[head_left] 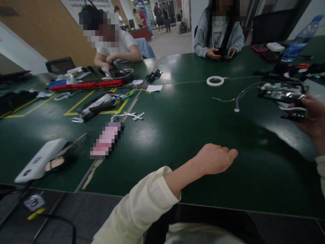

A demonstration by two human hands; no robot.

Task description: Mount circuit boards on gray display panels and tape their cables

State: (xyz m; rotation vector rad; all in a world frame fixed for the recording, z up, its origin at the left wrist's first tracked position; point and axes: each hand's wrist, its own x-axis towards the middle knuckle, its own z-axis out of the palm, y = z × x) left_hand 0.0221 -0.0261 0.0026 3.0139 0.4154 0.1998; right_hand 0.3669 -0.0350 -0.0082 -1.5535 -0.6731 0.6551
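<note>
My left hand (215, 158) rests on the dark green table (177, 135) near its front edge, fingers curled under into a loose fist with nothing visible in them. My right hand (313, 118) is at the far right edge, raised above the table and closed on a dark device (284, 93) with white parts and a thin grey cable (243, 95) hanging from it down to the tabletop. A white tape ring (215, 81) lies further back in the middle.
Two seated people work at the far side, one (111, 44) at the left, one (218, 37) in the centre. A red strip (86, 84), cables, white scraps, a white box (40, 159) and a water bottle (302, 39) lie around.
</note>
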